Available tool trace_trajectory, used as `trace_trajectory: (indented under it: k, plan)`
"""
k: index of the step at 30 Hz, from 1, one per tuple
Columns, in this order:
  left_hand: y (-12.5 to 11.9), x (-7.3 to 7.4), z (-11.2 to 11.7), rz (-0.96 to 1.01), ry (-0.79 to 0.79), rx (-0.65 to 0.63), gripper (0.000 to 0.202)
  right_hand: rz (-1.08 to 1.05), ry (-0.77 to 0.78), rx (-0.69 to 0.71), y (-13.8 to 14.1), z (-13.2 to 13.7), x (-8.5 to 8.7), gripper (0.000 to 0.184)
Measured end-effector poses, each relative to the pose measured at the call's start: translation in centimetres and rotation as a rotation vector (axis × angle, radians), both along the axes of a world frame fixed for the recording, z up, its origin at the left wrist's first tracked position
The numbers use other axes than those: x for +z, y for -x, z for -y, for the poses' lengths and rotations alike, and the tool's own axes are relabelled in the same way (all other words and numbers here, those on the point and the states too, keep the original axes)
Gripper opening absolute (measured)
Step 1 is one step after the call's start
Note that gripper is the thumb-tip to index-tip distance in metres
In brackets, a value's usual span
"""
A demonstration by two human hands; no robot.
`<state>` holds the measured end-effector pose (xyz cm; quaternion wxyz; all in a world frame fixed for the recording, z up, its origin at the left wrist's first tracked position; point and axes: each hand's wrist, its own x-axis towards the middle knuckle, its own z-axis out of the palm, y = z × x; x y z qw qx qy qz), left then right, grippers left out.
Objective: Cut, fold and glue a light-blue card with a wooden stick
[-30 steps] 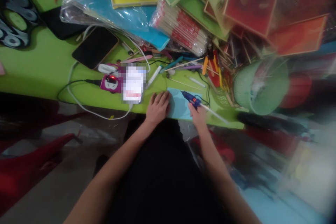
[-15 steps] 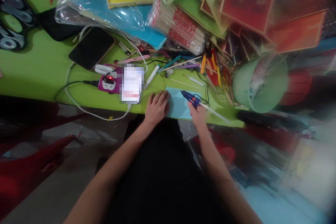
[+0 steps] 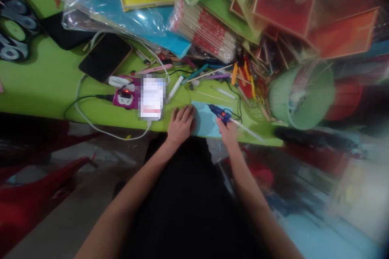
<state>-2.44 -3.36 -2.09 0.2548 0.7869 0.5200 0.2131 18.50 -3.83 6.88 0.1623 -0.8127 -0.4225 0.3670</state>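
A light-blue sheet (image 3: 203, 123) lies at the front edge of the green table. My left hand (image 3: 181, 123) rests flat on the table with its fingers stretched forward, its fingertips at the sheet's left edge. Over the right part of the sheet, my right hand (image 3: 227, 128) is closed around the handle of a dark blue glue gun (image 3: 220, 113). The gun's nozzle points left and away from me, above the sheet. A long white glue stick (image 3: 247, 129) sticks out of its back end, and a black cord curls behind it.
Left of my hands are a lit phone (image 3: 152, 97) on a white cable, a purple power strip (image 3: 125, 99) and a dark phone (image 3: 105, 57). Pens, sticks and a pack of wooden sticks (image 3: 205, 28) lie behind. A green bucket (image 3: 300, 97) stands at the right.
Both hands and the glue gun hold nearly the same place over the sheet. Only a very slight shift of the whole view shows.
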Motion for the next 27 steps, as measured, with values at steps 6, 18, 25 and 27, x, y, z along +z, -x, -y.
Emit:
trace_trajectory:
  k: [6, 18, 25, 27]
  plan:
    - [0.0, 0.0, 0.0, -0.029, -0.036, 0.006, 0.054, 0.013, -0.020, 0.005, -0.2, 0.1, -0.2, 0.047]
    - [0.0, 0.1, 0.0, -0.002, 0.008, 0.007, 0.056, -0.013, -0.039, 0.011, -0.3, 0.4, -0.3, 0.046]
    - [0.0, 0.2, 0.0, -0.015, 0.010, 0.019, 0.054, -0.039, -0.036, -0.039, -1.3, 1.1, -0.5, 0.048]
    - [0.0, 0.2, 0.0, -0.010, 0.004, 0.019, 0.054, -0.036, -0.036, -0.037, -1.4, 1.1, -0.7, 0.047]
